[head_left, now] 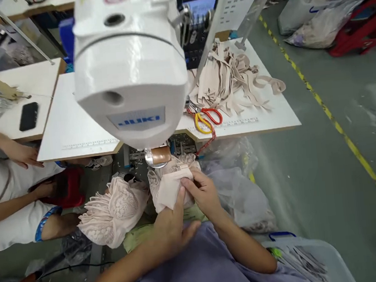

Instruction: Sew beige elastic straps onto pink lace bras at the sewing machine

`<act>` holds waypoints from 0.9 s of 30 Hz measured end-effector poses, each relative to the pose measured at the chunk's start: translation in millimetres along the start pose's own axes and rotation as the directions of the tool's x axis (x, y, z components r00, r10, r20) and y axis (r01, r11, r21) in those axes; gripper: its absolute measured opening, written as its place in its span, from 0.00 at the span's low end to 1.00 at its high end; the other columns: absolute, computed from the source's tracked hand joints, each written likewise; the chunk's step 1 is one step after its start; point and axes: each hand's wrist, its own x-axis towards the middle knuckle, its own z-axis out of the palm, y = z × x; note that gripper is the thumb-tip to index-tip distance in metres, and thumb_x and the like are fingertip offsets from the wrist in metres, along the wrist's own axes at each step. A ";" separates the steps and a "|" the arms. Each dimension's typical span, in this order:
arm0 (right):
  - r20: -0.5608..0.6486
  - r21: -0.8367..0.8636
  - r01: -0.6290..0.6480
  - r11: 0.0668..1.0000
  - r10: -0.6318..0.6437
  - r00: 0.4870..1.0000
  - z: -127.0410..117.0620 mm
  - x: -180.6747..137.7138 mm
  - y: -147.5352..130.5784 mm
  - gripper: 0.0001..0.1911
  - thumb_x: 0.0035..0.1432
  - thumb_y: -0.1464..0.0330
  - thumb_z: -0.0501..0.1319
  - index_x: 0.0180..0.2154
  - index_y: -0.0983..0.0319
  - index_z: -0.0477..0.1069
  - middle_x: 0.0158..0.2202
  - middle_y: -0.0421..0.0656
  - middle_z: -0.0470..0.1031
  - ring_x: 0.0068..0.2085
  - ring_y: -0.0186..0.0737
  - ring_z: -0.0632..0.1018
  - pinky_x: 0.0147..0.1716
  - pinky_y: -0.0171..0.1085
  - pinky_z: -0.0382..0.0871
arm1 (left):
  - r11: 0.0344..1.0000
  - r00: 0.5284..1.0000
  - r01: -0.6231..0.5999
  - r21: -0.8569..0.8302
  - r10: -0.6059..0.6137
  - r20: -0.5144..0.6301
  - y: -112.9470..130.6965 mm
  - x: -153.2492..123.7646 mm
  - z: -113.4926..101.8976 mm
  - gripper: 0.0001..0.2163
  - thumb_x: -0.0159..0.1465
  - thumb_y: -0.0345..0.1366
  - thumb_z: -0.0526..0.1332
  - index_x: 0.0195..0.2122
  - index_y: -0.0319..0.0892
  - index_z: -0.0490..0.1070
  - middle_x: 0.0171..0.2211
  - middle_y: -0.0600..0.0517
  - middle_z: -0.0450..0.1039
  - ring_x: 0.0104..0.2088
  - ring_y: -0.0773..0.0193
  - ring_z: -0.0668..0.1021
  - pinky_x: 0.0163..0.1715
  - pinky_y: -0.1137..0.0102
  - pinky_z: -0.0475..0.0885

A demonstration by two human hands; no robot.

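A beige lace bra [170, 189] lies in front of me, just below the head of a white sewing machine [131, 75]. My right hand [207, 193] pinches the top right edge of its plain fabric band between thumb and fingers. My left hand [170, 231] rests on the lower part of the same piece, index finger stretched along the cloth and thumb held apart; its other fingers are partly hidden. To the left hangs a thick stack of similar beige lace bras [115, 210]. The machine's needle area is hidden behind its head and a copper-coloured guard [161, 154].
On the white table [272, 121] lie scissors [202, 119] with red and yellow handles and a heap of beige strips [228, 77]. A co-worker's hand [23, 152] is at left, near a phone [28, 116]. Plastic bags [239, 189] and a bin [332, 260] stand at right.
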 end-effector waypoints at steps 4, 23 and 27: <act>0.022 -0.032 -0.013 0.999 0.013 1.000 -16.7 -8.4 -2.7 0.15 0.65 0.60 0.60 0.27 0.60 0.71 0.29 0.40 0.67 0.33 0.39 0.70 0.33 0.38 0.64 | 0.917 0.981 0.105 -0.386 -0.032 0.190 -9.8 -4.7 -9.6 0.36 0.68 0.39 0.59 0.72 0.47 0.39 0.41 0.49 0.82 0.37 0.61 0.84 0.34 0.68 0.80; 0.307 -0.221 0.236 0.946 -0.162 0.938 -30.9 -15.4 -11.5 0.07 0.60 0.68 0.61 0.28 0.59 0.71 0.26 0.38 0.67 0.28 0.35 0.69 0.27 0.35 0.61 | 0.945 0.967 -0.245 -0.217 0.253 0.010 -44.9 52.2 -53.8 0.07 0.64 0.33 0.59 0.44 0.43 0.69 0.32 0.52 0.74 0.34 0.63 0.77 0.45 0.62 0.75; 0.319 -0.433 0.526 0.732 -0.422 0.849 -36.3 -17.3 -5.4 0.05 0.59 0.71 0.63 0.31 0.56 0.73 0.26 0.40 0.71 0.29 0.38 0.72 0.30 0.39 0.64 | 0.844 0.828 -0.535 0.036 0.533 -0.176 -59.6 37.7 -47.4 0.06 0.64 0.28 0.60 0.32 0.45 0.69 0.23 0.56 0.70 0.28 0.66 0.74 0.35 0.69 0.75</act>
